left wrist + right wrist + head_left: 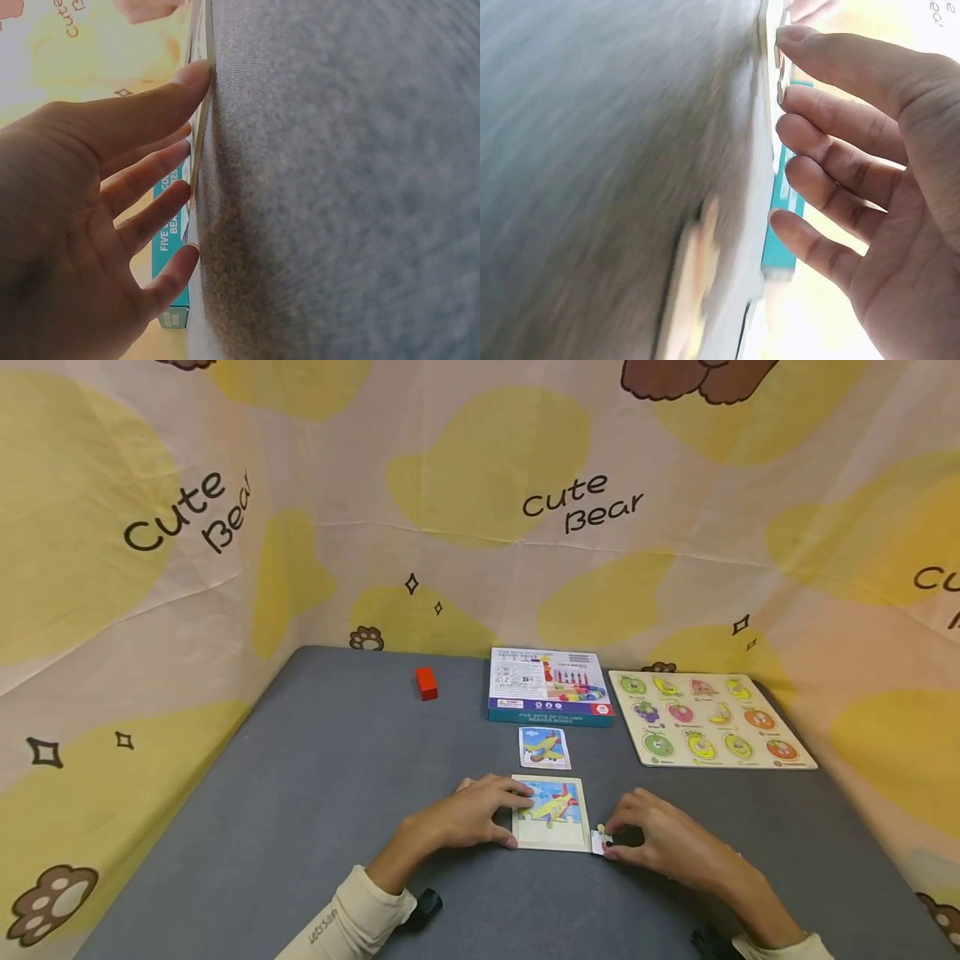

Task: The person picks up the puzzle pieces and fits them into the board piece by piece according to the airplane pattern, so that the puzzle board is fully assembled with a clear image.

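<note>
A square wooden jigsaw tray (552,837) lies on the grey table, its upper part filled with an airplane picture and its lower strip bare wood. My left hand (477,812) rests at the tray's left side, fingertips over the picture and thumb at the lower left edge. Between thumb and fingertips, my right hand (663,833) pinches a small puzzle piece (598,842) at the tray's lower right corner. The fingers hide part of this piece. In the right wrist view, a blurred wooden piece (686,289) lies on the table near that hand.
Just behind the tray lies an airplane picture card (544,748). Farther back is a boxed bead set (551,687), with a red block (426,683) to its left and a fruit puzzle board (708,720) to its right. Patterned cloth walls (465,560) surround the table.
</note>
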Demonstrator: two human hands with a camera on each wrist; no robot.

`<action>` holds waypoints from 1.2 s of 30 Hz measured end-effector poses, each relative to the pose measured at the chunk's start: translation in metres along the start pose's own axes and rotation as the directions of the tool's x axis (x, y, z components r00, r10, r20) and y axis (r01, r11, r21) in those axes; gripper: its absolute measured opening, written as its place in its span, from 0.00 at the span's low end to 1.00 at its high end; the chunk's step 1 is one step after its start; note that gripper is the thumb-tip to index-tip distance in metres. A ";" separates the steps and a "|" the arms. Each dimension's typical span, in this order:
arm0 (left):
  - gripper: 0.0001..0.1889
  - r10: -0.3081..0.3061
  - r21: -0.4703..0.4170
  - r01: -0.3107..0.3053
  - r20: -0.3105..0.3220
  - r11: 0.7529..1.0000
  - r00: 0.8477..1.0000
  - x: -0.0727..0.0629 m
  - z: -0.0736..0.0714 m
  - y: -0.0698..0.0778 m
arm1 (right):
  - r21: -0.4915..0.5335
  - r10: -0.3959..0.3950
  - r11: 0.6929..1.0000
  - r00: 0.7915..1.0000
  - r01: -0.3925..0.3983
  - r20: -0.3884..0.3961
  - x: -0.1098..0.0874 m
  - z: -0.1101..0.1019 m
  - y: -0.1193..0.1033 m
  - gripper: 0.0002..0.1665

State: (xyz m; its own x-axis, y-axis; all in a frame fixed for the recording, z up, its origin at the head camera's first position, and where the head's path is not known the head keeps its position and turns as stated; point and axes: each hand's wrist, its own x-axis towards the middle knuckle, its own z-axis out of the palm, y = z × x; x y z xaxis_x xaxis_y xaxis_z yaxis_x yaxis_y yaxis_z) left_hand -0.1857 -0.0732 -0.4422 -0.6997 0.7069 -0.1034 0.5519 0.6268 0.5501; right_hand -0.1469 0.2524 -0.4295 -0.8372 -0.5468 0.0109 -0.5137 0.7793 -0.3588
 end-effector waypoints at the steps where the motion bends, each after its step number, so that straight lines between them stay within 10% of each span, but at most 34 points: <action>1: 0.32 -0.001 0.000 0.001 0.000 1.000 1.000 0.000 0.000 0.000 | 0.000 -0.020 1.000 1.000 0.020 -0.005 0.004 0.000 -0.002 0.09; 17: 0.31 -0.007 -0.021 0.007 -0.011 1.000 1.000 0.001 -0.001 0.001 | -0.032 -0.158 0.987 0.987 0.159 0.019 0.056 0.017 -0.041 0.12; 36: 0.32 -0.008 -0.032 0.008 -0.018 0.999 1.000 0.000 0.000 0.001 | 0.075 -0.189 0.980 0.981 0.186 0.038 0.069 0.025 -0.045 0.11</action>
State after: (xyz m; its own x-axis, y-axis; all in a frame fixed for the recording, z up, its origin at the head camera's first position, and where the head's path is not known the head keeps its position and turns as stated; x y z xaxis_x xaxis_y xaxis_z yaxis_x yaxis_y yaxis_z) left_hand -0.1854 -0.0729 -0.4417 -0.7125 0.6955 -0.0929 0.5317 0.6216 0.5753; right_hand -0.1768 0.1725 -0.4361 -0.7172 -0.6955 0.0435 -0.6450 0.6388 -0.4195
